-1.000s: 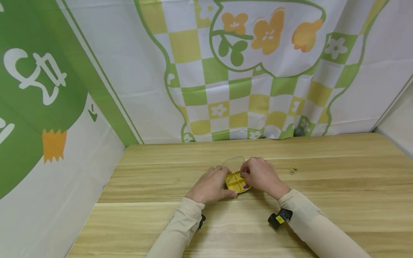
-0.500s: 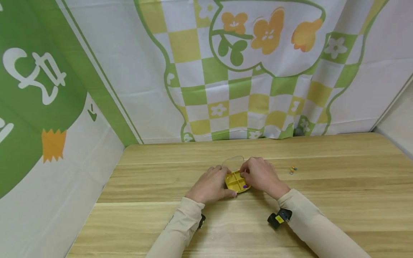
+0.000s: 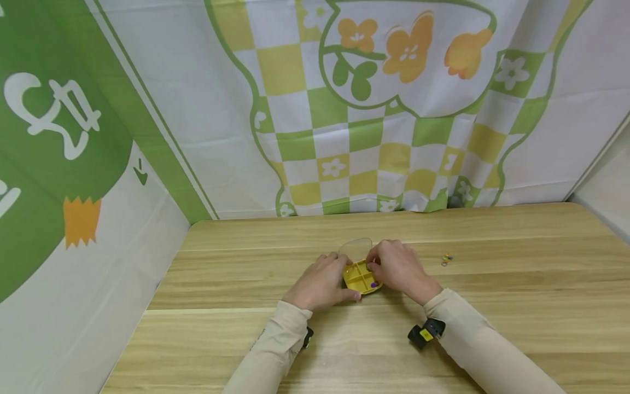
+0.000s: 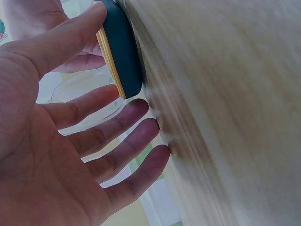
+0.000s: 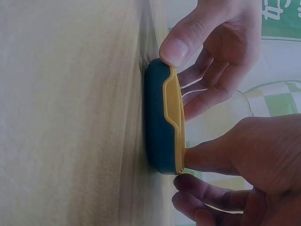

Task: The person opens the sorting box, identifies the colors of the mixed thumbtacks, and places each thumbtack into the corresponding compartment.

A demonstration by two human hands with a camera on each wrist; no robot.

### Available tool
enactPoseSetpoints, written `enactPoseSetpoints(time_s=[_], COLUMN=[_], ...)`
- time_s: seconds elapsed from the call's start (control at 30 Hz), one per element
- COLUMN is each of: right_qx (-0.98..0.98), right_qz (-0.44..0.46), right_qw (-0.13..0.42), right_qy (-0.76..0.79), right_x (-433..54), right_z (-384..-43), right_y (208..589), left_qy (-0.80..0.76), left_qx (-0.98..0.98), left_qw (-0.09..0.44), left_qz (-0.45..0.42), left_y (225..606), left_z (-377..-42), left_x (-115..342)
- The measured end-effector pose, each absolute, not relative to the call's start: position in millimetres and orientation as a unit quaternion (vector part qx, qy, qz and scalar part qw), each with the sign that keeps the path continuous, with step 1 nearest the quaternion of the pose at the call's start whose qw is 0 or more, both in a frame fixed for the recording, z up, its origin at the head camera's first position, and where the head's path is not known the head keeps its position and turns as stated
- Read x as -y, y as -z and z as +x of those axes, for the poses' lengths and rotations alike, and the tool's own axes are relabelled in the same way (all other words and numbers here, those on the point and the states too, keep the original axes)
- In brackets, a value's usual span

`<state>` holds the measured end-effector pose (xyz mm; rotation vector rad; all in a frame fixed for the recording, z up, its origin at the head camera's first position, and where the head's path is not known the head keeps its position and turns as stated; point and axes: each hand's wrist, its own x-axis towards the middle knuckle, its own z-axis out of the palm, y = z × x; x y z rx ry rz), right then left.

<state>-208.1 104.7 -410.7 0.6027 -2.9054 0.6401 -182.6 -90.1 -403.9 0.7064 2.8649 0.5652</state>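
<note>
A small box with a yellow divided tray [image 3: 355,283] and a clear lid [image 3: 355,248] standing open lies on the table. In the right wrist view its dark teal base [image 5: 157,127] shows. My left hand [image 3: 319,283] holds the box between thumb and index finger, its other fingers spread behind in the left wrist view. My right hand [image 3: 397,267] is bent over the far right compartment, fingertips down at a tiny dark piece. I cannot tell whether they pinch it. A small purple piece [image 3: 374,285] lies in the near right compartment.
Several tiny coloured pieces [image 3: 447,260] lie in a cluster on the wooden table [image 3: 236,328], right of the box. A patterned cloth [image 3: 394,158] hangs along the table's back edge, and another stands at the left.
</note>
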Motion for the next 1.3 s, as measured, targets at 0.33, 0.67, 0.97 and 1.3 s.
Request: enactPoseSetpoints(time_s=[0.33,0.67,0.97,1.3], right_qx=[0.957,0.956,0.957,0.961], right_qz=[0.192,0.210,0.211,0.211], right_qw=[0.045,0.043,0.015,0.005], right_qy=[-0.210,-0.202,-0.201,-0.180], right_x=[-103.6,-106.5,-116.9,-132.5], right_z=[-208.1,-207.2,-209.4,-212.4], right_y=[409.9,403.7,390.8,379.3], left_qy=[-0.188,-0.184,-0.189,-0.187], left_qx=[-0.952,-0.953,-0.952,-0.954], left_qw=[0.072,0.072,0.076,0.076], left_qz=[0.231,0.230,0.226,0.223], left_y=[403.8,404.5,404.4,404.1], left_z=[-182.4,-182.3,-182.3,-182.0], left_x=[89.8,89.5,89.2,88.6])
